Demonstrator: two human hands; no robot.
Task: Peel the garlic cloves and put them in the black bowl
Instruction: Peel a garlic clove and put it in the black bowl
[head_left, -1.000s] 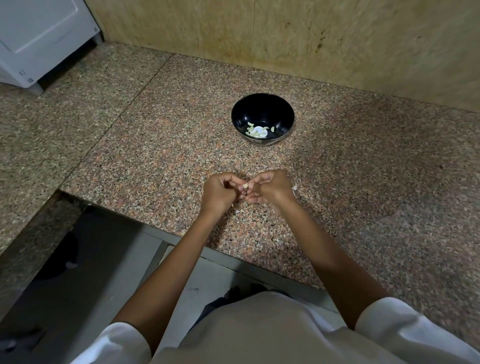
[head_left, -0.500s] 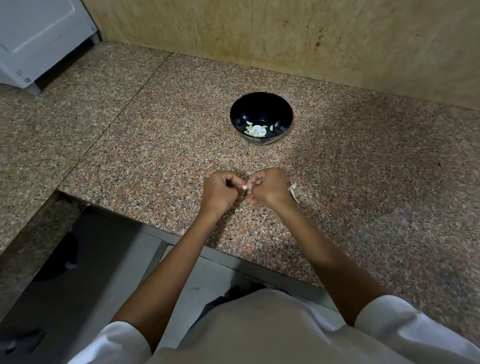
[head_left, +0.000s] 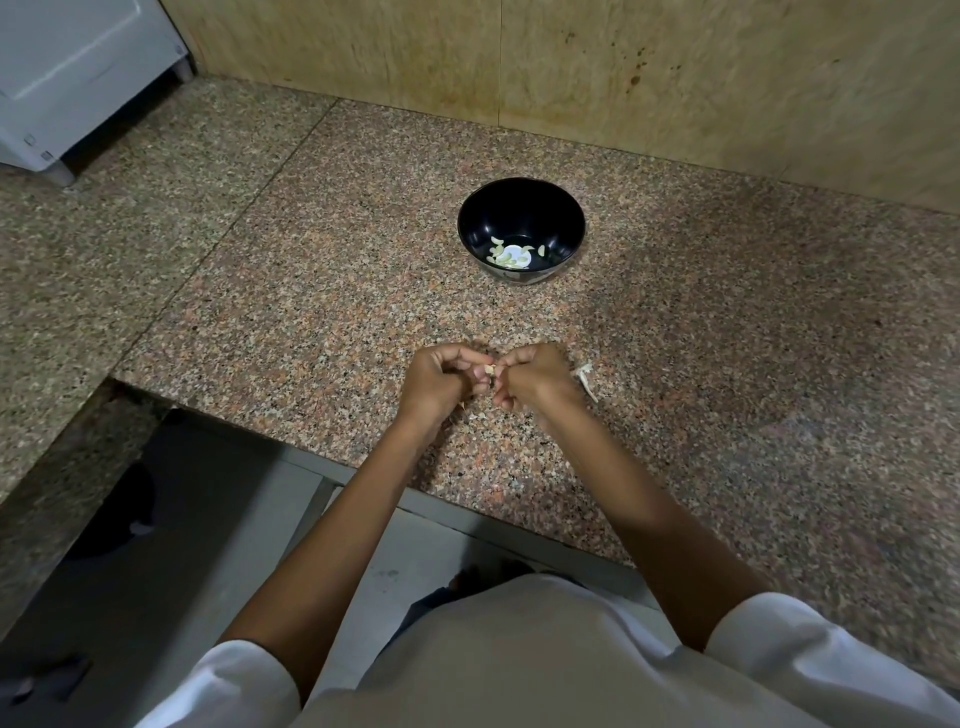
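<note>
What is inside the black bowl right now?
The black bowl holds a few peeled garlic cloves lying loose on its bottom. Its near inner wall is hidden by the rim, so anything against it cannot be seen.

Black bowl (head_left: 521, 208), pale cloves (head_left: 511, 254), speckled pink-grey granite counter (head_left: 332, 291), white sleeves (head_left: 810, 654)

Our left hand (head_left: 441, 382) and right hand (head_left: 535, 382) pinch a garlic clove (head_left: 489, 370) near the front edge of the counter (head_left: 311, 312). Bare granite runs ahead to the black bowl (head_left: 478, 218). A garlic skin scrap (head_left: 586, 379) lies just right of our right hand. A wall (head_left: 675, 78) stands behind the bowl, a white appliance (head_left: 67, 78) far left.
</note>
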